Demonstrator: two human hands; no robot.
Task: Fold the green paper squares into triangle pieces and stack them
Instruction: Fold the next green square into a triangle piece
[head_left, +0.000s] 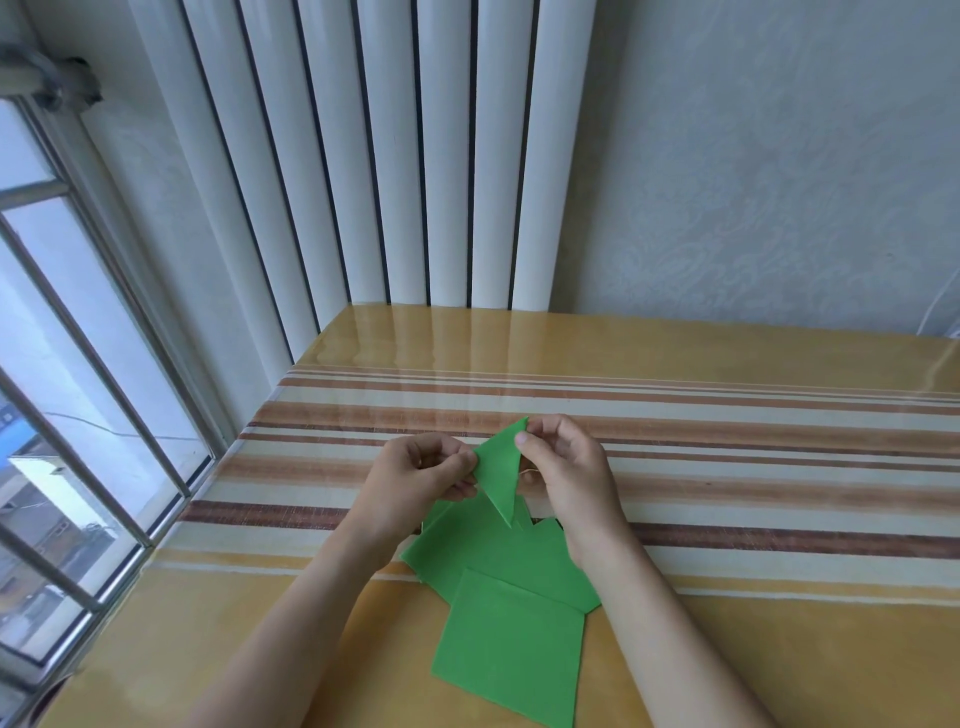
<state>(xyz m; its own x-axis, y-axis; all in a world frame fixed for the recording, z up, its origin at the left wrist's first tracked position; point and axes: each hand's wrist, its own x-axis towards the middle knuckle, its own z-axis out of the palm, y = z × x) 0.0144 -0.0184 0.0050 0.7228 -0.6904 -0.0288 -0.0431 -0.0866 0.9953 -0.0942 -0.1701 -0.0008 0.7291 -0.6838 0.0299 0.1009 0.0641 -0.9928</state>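
Observation:
A folded green paper triangle (497, 467) is held up above the table between both hands, one point up and one point down. My left hand (421, 480) pinches its left corner. My right hand (566, 467) pinches its upper right edge with thumb and fingers. Below my hands lie several flat green paper squares (511, 639), overlapping in a loose pile near the table's front. The pile's far part is hidden by the triangle and my wrists.
The table (753, 467) has a glossy yellow top with brown and cream stripes. A white radiator (395, 156) stands at the wall behind it. A window (67, 364) runs along the left side, and a thin white cable (935, 312) hangs at the far right.

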